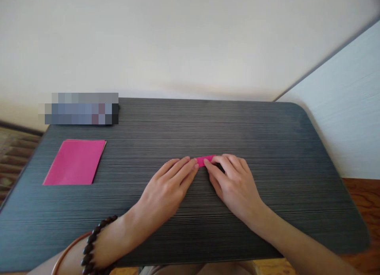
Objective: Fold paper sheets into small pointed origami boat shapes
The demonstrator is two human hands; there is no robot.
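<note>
A small folded strip of pink paper (204, 161) lies on the dark table at the middle, slanting slightly up to the right. My left hand (170, 184) holds its left end, with the fingers close together and their tips on the paper. At the other end, my right hand (233, 180) grips the strip with the thumb and forefinger, the other fingers curled beside them. Both ends of the strip are partly hidden under the fingers. A dark bead bracelet (89, 247) and a thin band circle my left wrist.
On the left of the table lies a stack of square pink paper sheets (75, 162). Behind it, at the far left corner, sits a pixelated object (81, 110) that I cannot make out. The dark grained table (267, 136) meets a pale wall (190, 41) at the back.
</note>
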